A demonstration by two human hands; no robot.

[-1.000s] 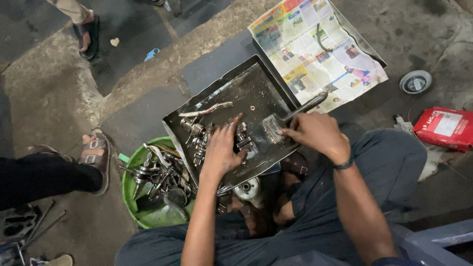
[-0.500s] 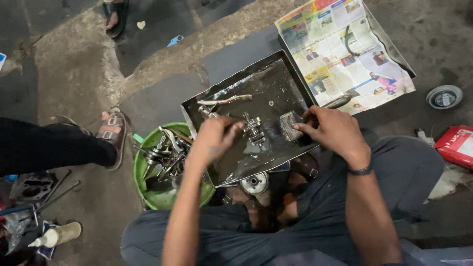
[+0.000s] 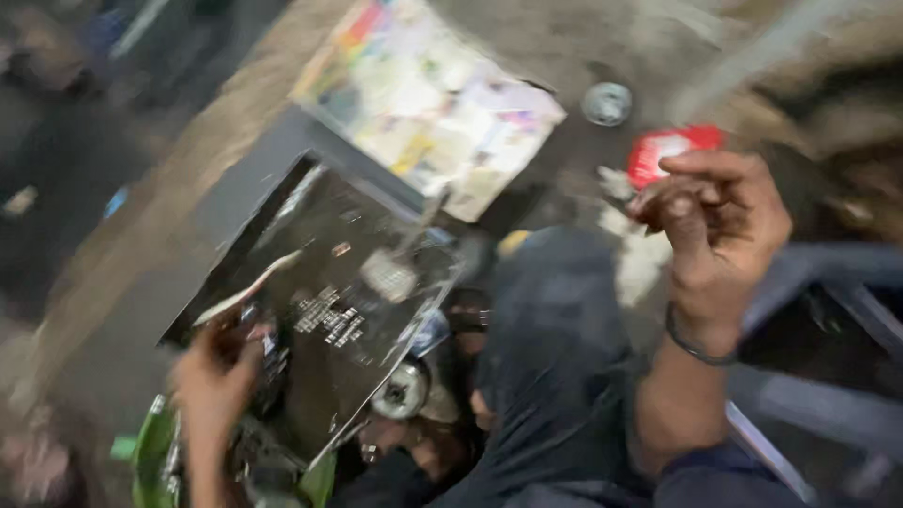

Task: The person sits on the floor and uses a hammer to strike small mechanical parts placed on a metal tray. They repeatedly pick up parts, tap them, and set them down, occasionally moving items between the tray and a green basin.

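The head view is smeared by motion. A dark, shallow, rectangular metal tray [image 3: 282, 310] lies tilted on the ground, small grey metal parts [image 3: 329, 320] scattered over its middle and a round grey piece [image 3: 388, 276] nearer its right edge. The left hand [image 3: 214, 376] rests at the tray's lower left corner, fingers curled down among the parts; whether it pinches one cannot be told through the blur. Just below that corner shows the rim of a green plastic tub [image 3: 150, 452]. The right hand [image 3: 720, 216] is raised well clear of the tray, off to its right, fingers bent loosely inward with nothing visible in them. A dark band [image 3: 696, 346] circles its wrist. Beyond the tray's far edge lies a spread colourful newspaper [image 3: 423, 103], with a small red box [image 3: 663, 149] and a round metal disc [image 3: 607, 102] further right.
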